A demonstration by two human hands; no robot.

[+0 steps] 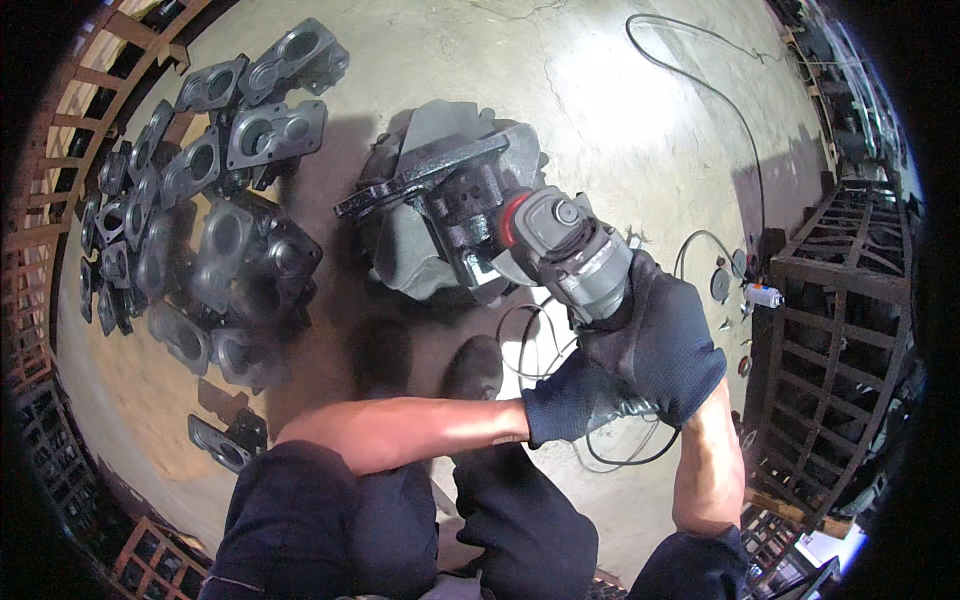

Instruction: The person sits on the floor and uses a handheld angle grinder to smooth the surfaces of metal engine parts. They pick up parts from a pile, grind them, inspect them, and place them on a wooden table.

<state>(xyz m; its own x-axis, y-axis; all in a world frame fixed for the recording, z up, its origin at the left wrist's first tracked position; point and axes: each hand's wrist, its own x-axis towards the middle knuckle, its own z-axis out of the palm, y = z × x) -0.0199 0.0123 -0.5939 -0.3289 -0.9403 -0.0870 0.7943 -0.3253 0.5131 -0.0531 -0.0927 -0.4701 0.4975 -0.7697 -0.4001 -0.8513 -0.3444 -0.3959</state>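
Observation:
Both my hands wear dark knit gloves and are closed on an angle grinder (590,265). My right hand (670,340) wraps round its body behind the metal gear head. Lower down, my left hand (580,398) grips the rear of the tool, partly hidden by the right one. The grinder's head, with a red ring near the disc, is up against a dark metal casting (480,195). That casting has a flat flange and rests on other grey cast parts (410,245). The exact contact of the disc is hidden behind the head.
Many flanged castings (275,135) stand in rows on the concrete floor at left. A black cable (735,110) loops across the floor. At right are a metal cage (840,330), a small can (765,295) and loose discs (720,285). My shoe (472,370) is just below the casting.

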